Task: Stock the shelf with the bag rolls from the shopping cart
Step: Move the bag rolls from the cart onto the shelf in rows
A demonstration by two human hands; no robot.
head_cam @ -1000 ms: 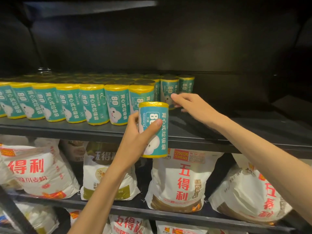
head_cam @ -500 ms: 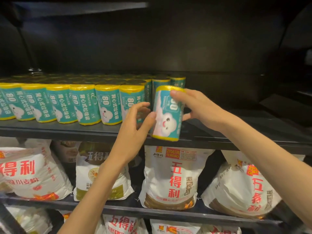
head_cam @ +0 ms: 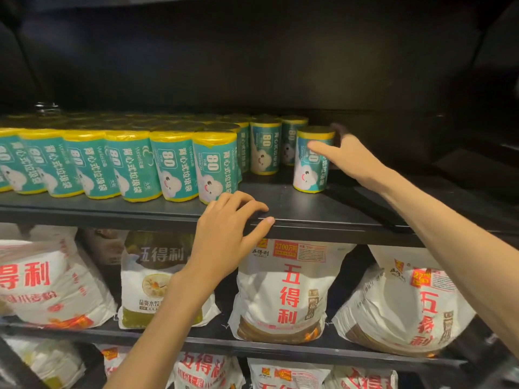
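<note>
Seen from the head camera, the right hand point(head_cam: 346, 157) grips a teal, yellow-capped bag roll point(head_cam: 309, 176). The roll stands upright on the black metal shelf point(head_cam: 309, 204), just right of the stocked rows point(head_cam: 171, 164). The left hand point(head_cam: 224, 240) rests slack on the shelf's edge, holding nothing. This looks like the placing step. Next it probably needs nudging flush, then releasing.

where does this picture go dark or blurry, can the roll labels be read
Head view: the front row of rolls is bright, its print sharp, the leftmost leaning from wide-angle distortion; the rolls behind sink into shadow, and the space above is near black; the right hand holds a roll, its fingertips behind it dark and smeared.
</note>
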